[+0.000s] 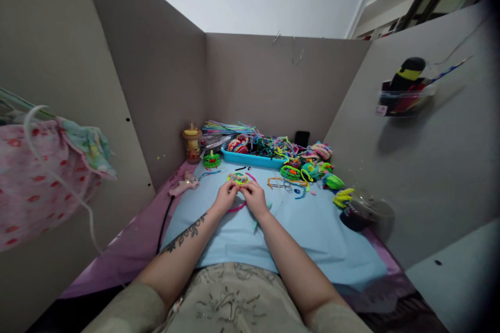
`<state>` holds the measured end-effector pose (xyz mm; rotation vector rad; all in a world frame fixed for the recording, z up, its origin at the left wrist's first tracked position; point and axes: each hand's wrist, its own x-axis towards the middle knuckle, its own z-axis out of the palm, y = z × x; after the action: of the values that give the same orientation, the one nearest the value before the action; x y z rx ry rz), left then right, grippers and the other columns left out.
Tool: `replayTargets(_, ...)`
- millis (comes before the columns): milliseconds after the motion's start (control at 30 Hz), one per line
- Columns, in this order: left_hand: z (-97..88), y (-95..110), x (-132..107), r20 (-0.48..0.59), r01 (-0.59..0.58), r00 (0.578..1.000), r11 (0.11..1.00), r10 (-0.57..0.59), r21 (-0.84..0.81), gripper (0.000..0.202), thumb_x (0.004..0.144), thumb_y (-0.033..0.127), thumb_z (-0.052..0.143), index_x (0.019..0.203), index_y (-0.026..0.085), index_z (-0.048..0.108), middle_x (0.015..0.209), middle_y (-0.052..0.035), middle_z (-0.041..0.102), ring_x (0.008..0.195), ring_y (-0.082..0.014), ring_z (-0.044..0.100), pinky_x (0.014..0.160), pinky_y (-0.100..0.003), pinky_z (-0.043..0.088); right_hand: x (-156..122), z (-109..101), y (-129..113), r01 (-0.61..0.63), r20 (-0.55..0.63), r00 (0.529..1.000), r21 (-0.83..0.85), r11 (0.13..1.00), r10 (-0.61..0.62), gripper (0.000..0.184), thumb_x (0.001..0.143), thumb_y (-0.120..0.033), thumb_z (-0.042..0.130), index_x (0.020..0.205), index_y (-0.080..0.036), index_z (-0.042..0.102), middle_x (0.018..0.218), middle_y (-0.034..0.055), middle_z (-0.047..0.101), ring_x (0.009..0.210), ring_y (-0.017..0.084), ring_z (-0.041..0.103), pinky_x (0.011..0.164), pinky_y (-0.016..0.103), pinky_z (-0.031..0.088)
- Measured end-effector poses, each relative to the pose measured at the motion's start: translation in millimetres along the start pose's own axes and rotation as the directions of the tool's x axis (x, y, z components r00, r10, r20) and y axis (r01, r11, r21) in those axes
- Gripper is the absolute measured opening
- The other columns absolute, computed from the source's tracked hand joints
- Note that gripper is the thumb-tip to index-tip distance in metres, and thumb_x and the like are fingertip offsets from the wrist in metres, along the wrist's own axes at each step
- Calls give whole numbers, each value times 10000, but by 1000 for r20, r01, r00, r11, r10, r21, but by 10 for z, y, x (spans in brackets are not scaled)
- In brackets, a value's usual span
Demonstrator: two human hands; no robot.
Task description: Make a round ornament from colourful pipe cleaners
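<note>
My left hand (225, 197) and my right hand (254, 198) meet over a light blue mat (312, 229). Both have their fingers pinched together on a small multicoloured pipe-cleaner piece (238, 179) held between them. A pink pipe cleaner (236, 208) curves on the mat just beneath my hands. My left forearm carries a dark tattoo.
A blue tray (252, 159) of pipe cleaners stands at the back, with several bright finished pieces (310, 169) to its right. A pink glue gun (183, 185) lies at the left, a jar (191, 143) behind it. Grey partition walls enclose the desk; pink cloth (35, 182) hangs left.
</note>
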<state>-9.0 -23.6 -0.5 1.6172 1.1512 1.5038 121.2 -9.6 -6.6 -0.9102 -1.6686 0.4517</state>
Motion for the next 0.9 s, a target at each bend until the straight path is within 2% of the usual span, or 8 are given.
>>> replayTargets(233, -1, 0, 3, -16, 0, 1000, 999, 0, -42, 98, 769, 239, 547, 711, 163, 567, 653, 10, 553, 641, -135, 501, 631, -246, 384, 26, -13, -6, -95, 7, 995, 87, 992, 95, 98, 744, -267, 646, 707, -205, 712, 702, 39, 646, 702, 191, 607, 668, 327, 490)
replayTargets(567, 19, 46, -7, -35, 1, 999, 996, -4, -85, 51, 727, 159, 567, 723, 167, 516, 674, 24, 515, 641, -119, 481, 634, -237, 378, 31, -8, 17, -159, 37, 987, 156, 975, 155, 122, 722, -293, 647, 685, -185, 689, 681, 34, 618, 659, 181, 575, 631, 310, 461)
replayTargets(900, 21, 51, -11, -51, 20, 998, 997, -24, -79, 83, 723, 194, 596, 736, 170, 518, 662, 27, 516, 618, -110, 476, 599, -224, 379, 26, -15, 8, -107, 27, 994, 141, 984, 105, 131, 744, -273, 622, 657, -184, 661, 656, 18, 581, 638, 163, 556, 606, 289, 449)
